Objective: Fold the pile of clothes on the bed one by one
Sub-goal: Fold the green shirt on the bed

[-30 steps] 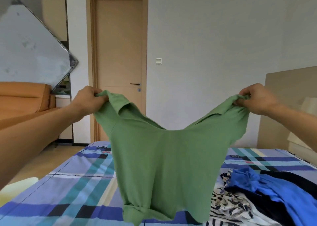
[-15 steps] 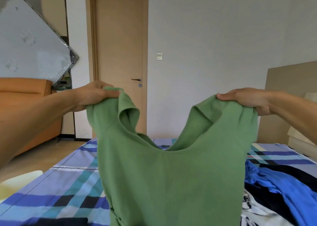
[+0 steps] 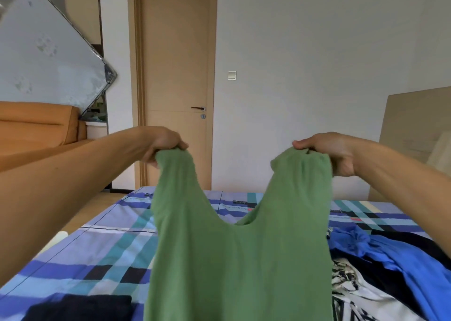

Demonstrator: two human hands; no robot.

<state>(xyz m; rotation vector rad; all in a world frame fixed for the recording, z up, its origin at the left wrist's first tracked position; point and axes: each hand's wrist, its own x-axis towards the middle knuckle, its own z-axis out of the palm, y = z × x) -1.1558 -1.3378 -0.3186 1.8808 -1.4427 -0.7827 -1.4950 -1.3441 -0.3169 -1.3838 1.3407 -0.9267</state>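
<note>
Holding the green shirt (image 3: 239, 259) up by its shoulders, left hand (image 3: 166, 147) and right hand (image 3: 327, 152) each curled tight round a bunch of cloth, with the body hanging above the bed (image 3: 97, 247), just left of the unfolded pile (image 3: 390, 259). Spread the grips apart and level to draw the shoulder line taut, then lower flat onto the plaid cover, away from the pile. Smooth out creases before turning the sleeves in.
</note>
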